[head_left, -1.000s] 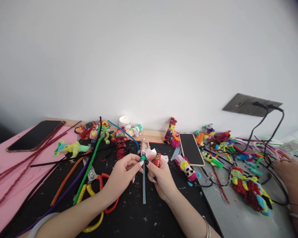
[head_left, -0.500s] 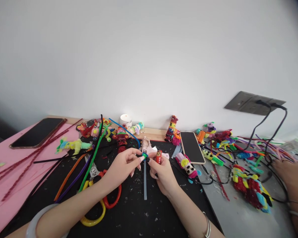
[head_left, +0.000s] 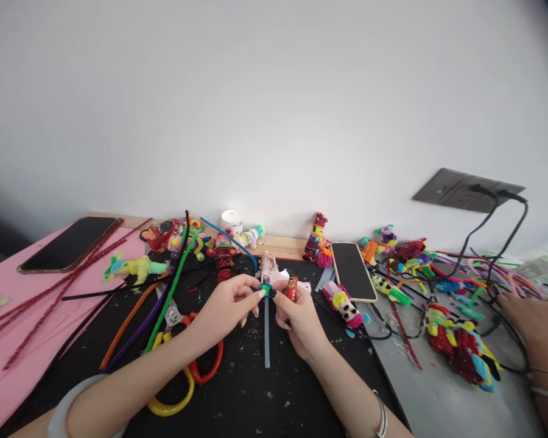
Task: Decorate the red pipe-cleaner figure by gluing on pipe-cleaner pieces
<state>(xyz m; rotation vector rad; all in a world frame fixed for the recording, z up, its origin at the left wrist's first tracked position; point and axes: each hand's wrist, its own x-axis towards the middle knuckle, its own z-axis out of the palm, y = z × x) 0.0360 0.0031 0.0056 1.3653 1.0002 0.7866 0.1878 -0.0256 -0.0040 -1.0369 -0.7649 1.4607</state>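
A plain white wall (head_left: 274, 103) faces me, a grey socket plate (head_left: 456, 190) low on its right, above my worktop (head_left: 274, 246) under soft even light.

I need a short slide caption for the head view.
Both hands pinch a small green piece above a cluttered black mat.

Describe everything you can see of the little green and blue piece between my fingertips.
The small piece looks like fuzzy pipe cleaner wound into a tight green coil with blue at its middle. It is pinched from both sides, by the left hand and the right hand, above the black mat. Finer detail is too small to tell.
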